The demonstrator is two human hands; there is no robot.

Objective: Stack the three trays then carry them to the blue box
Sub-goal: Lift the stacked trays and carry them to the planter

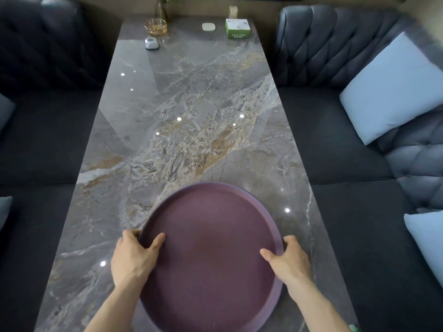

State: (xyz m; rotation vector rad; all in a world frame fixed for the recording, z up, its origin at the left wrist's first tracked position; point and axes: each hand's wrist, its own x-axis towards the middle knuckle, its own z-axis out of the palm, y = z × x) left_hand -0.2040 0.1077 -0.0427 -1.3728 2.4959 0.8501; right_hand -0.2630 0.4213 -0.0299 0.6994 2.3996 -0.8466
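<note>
A round purple tray [211, 248] lies at the near end of a long grey marble table [182, 121]. A second rim shows just under its top right edge, so at least two trays are stacked; I cannot tell if there is a third. My left hand [134, 257] grips the left rim, thumb on the inside and fingers under the edge. My right hand [287, 262] grips the right rim the same way. The blue box is not in view.
Dark sofas flank the table, with pale blue cushions [393, 87] on the right one. At the far end stand a glass ashtray [155, 27], a small white device [151, 43], a green and white tissue box [237, 28], a white coaster [208, 27] and a vase [161, 8].
</note>
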